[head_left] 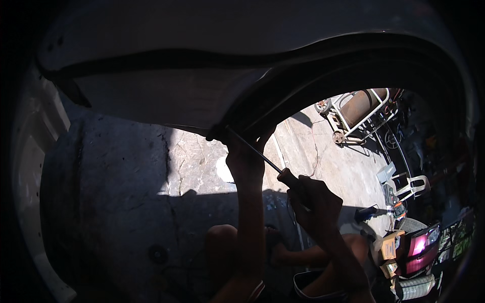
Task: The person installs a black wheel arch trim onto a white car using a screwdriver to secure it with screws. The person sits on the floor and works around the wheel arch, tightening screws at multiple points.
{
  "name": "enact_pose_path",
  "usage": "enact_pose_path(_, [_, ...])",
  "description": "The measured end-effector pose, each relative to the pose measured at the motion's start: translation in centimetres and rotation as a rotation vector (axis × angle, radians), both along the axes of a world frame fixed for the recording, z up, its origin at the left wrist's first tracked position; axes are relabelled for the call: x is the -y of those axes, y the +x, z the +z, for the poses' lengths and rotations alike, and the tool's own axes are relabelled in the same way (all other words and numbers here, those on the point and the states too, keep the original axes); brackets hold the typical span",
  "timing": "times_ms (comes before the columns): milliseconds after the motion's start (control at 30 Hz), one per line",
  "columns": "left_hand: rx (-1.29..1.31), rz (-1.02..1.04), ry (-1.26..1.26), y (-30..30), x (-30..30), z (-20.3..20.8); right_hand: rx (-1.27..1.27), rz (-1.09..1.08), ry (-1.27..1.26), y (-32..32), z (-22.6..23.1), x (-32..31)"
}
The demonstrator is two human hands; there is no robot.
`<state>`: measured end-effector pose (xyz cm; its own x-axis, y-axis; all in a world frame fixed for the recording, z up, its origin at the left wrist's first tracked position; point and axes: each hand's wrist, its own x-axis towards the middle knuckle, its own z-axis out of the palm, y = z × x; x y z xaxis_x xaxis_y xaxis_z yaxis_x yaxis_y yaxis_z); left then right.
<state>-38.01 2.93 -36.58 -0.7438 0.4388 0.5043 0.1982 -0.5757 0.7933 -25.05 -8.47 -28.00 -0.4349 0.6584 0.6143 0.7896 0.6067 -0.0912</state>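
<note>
My right hand (317,202) is closed around the handle of a screwdriver (289,178). Its thin metal shaft slants up and left to the lower edge of a dark body panel (166,96), where the panel meets a curved wheel arch (353,50). My left hand (246,159) is raised against that same corner, just under the shaft. Deep shadow hides its fingers, so their grip does not show. A small dark piece (214,134) sticks out at the panel's edge beside the screwdriver's tip.
Behind the arch, a wheeled cart (361,113) carries a rusty cylinder. A white plastic chair (414,187), cardboard boxes (390,247) and a shiny magenta part (422,252) stand at the right. My knees are below my arms, over concrete floor (121,202). A pale panel (45,151) edges the left.
</note>
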Motion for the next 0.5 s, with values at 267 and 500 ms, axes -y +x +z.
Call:
enact_pose_path(267, [-0.003, 0.049, -0.111, -1.5, 0.5, -0.8, 0.076, 0.158, -0.479, -0.4, 0.6, -1.7])
enact_pose_path(500, [0.251, -0.237, -0.006, -0.1, -0.1, -0.6, 0.172, 0.072, 0.169, 0.5, 0.4, -0.6])
